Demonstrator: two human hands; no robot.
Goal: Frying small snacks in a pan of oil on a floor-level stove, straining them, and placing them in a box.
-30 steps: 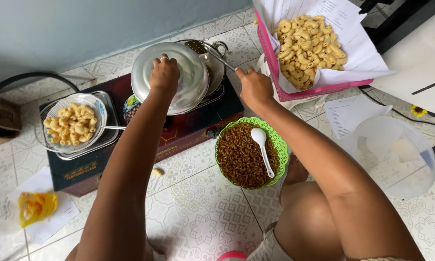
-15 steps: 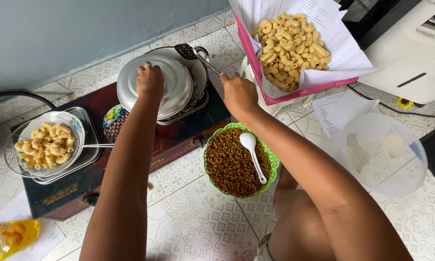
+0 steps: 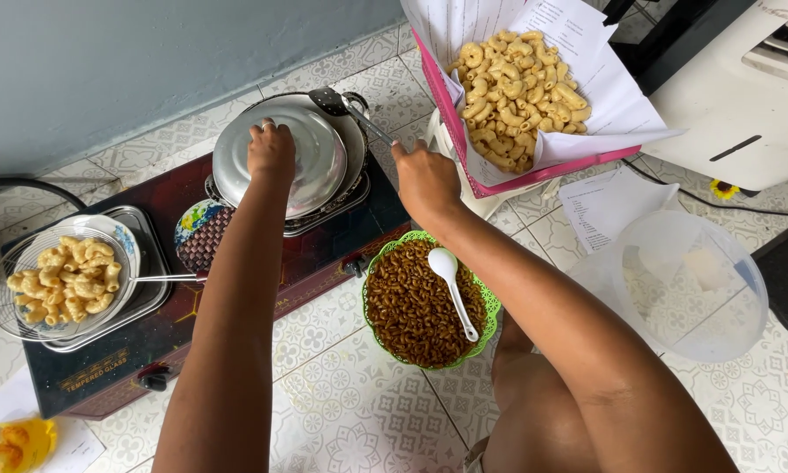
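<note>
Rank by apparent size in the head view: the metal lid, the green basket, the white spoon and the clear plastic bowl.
1. Clear plastic bowl, though it lies nearer the frame edge, so it only narrowly leads.
2. Metal lid and green basket: too alike to separate.
3. White spoon, clearly smallest.

Shiny smooth metal lid (image 3: pixel 280 162), glossy green plastic basket (image 3: pixel 490 302), matt white paper (image 3: pixel 604 66)
</note>
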